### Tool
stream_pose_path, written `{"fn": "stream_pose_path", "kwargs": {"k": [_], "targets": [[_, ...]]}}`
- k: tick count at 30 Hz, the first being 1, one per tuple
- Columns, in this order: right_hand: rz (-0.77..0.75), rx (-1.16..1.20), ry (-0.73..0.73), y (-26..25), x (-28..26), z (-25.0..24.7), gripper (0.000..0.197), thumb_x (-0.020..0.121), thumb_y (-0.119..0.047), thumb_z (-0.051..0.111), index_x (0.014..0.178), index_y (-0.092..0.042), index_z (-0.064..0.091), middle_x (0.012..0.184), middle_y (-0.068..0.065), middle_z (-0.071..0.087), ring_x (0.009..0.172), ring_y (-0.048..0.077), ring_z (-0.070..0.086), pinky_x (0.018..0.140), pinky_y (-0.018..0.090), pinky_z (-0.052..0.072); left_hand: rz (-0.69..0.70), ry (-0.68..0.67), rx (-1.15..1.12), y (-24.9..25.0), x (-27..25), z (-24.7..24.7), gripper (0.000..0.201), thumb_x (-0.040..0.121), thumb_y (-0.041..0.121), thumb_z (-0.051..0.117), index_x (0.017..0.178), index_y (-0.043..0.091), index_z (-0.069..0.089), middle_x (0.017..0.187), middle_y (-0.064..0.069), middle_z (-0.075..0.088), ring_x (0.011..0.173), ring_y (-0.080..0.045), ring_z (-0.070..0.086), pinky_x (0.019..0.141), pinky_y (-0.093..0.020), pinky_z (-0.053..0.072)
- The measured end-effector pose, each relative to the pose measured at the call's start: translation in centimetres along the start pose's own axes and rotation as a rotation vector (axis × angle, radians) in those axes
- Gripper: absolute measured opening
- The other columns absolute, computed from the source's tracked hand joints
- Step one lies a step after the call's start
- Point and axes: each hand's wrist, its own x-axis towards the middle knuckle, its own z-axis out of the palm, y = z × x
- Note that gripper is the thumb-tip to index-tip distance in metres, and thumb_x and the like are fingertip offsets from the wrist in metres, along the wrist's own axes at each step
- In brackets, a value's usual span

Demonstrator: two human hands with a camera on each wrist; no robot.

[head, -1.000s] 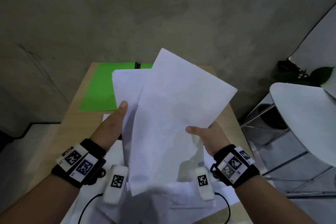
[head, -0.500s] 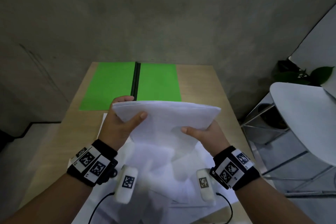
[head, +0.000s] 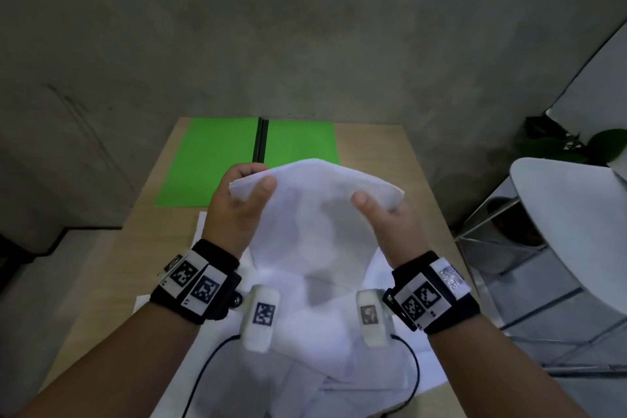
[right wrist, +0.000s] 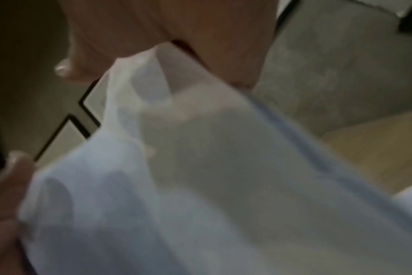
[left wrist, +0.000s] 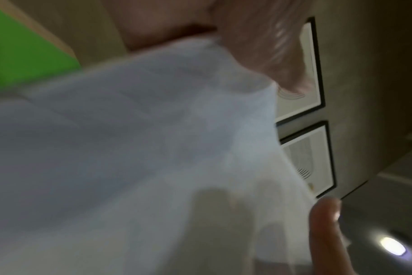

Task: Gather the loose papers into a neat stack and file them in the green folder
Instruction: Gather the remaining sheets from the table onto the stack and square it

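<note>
Now that the two splayed sheets have dropped together, you hold the papers (head: 315, 210) as one bundle above the tabletop (head: 380, 153), left hand (head: 234, 210) and right hand (head: 390, 227) fingers pinching opposite edges; the green folder (head: 210, 163) lies open just beyond.

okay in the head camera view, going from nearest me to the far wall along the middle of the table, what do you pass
Loose papers on the table → held stack of papers, gripped by the left hand and right hand → open green folder → far table edge → concrete wall.
</note>
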Motion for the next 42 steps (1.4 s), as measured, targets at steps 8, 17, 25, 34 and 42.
{"fn": "stream_pose_path", "kwargs": {"k": [8,17,25,34,42], "targets": [[0.182,-0.158,0.031,4.2,-0.8,-2.0,0.022,0.077,-0.003,0.075,0.077,-0.023,0.069,0.068,-0.018,0.074,0.071,0.005,0.070,0.065,0.021,0.057,-0.150,0.001,0.191,-2.3,-1.1,-1.4,0.008,0.070,0.022,0.078,0.073,0.022,0.070,0.069,0.020,0.073,0.072,-0.007,0.070,0.062,-0.018,0.052],[0.269,-0.177,0.038,6.5,-2.3,-2.3,0.025,0.076,-0.006,0.077,0.081,-0.027,0.065,0.079,-0.014,0.071,0.065,-0.005,0.067,0.070,0.025,0.053,-0.276,-0.108,0.304,-4.4,-2.7,-2.4,0.014,0.074,0.019,0.077,0.074,0.029,0.067,0.070,0.019,0.073,0.073,-0.003,0.068,0.071,-0.026,0.054],[0.173,-0.188,0.341,5.7,-1.7,-3.7,0.009,0.080,-0.012,0.073,0.079,-0.018,0.066,0.074,-0.012,0.067,0.058,-0.009,0.063,0.058,0.011,0.048,-0.399,-0.227,0.794,-10.9,-3.5,-4.6,0.017,0.083,0.017,0.061,0.095,0.024,0.052,0.100,0.001,0.057,0.088,-0.017,0.060,0.078,-0.022,0.046],[0.152,-0.245,0.553,2.6,-2.5,-7.2,0.032,0.083,-0.022,0.071,0.107,-0.001,0.066,0.101,0.008,0.065,0.087,0.018,0.058,0.065,0.007,0.043,-0.630,-0.315,1.261,-15.7,-3.0,-1.5,0.069,0.083,0.049,0.056,0.139,0.019,0.028,0.137,-0.013,0.038,0.123,-0.034,0.040,0.098,-0.042,0.041],[0.221,-0.273,0.637,4.3,-3.3,-8.8,0.047,0.074,-0.038,0.077,0.109,-0.007,0.068,0.101,0.004,0.070,0.105,0.024,0.063,0.096,0.035,0.045,-0.667,-0.533,1.022,-15.4,-3.1,-0.5,0.057,0.097,0.033,0.040,0.146,0.011,0.023,0.154,-0.011,0.029,0.140,-0.025,0.030,0.113,-0.032,0.023]]}}
